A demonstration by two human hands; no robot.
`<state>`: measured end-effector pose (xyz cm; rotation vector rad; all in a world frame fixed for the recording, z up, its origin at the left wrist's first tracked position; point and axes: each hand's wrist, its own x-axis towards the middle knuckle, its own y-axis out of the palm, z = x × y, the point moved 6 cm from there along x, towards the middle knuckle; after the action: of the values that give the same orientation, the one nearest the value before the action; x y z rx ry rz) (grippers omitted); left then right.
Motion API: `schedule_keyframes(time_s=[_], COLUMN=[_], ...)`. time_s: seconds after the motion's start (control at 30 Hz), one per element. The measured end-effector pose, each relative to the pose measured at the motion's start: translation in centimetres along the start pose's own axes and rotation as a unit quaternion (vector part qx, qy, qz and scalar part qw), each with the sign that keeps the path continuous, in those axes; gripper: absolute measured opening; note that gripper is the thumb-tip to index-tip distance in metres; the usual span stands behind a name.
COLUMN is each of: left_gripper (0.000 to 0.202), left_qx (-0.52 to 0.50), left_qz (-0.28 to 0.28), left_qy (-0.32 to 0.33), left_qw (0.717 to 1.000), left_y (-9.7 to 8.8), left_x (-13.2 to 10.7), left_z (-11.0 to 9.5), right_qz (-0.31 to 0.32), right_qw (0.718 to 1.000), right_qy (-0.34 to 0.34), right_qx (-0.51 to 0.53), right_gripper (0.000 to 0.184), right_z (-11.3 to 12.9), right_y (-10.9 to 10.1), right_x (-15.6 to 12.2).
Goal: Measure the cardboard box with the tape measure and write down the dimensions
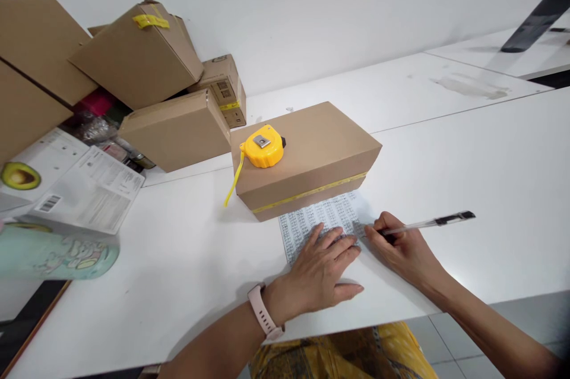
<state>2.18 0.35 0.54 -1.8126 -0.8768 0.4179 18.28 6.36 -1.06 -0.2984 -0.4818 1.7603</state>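
My left hand (323,269) lies flat with fingers spread on a sheet of paper (318,215) covered in columns of handwriting. A pink watch band circles that wrist. In my right hand (405,251) is a pen (427,224) with a clear barrel and dark ends, its tip low at the sheet's right edge. Just beyond the paper sits a closed cardboard box (307,147) with yellow tape along its front side; it overlaps the sheet's far edge in view. On top of the box rests a yellow tape measure (266,147) with a yellow strap hanging over the side.
Several cardboard boxes (142,58) are piled at the back left against the wall. A white printed carton (89,183) and a mint-green bottle (57,251) are at the left. A dark cylinder (537,16) stands at the far right. The white table's (481,177) near edge runs below my hands.
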Motion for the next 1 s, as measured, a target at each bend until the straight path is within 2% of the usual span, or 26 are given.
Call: schedule_keyframes(time_s=[1.0], left_gripper=[0.058], left_qx=[0.001], left_qz=[-0.009], left_qy=[0.005], left_qw=[1.000], left_y=[0.14], left_x=[-0.04], left_z=[-0.01], right_qz=[-0.011], right_qw=[1.000], right_qy=[0.002], right_qx=[-0.015], right_gripper=[0.033], right_z=[-0.01], right_y=[-0.10], right_x=[0.00])
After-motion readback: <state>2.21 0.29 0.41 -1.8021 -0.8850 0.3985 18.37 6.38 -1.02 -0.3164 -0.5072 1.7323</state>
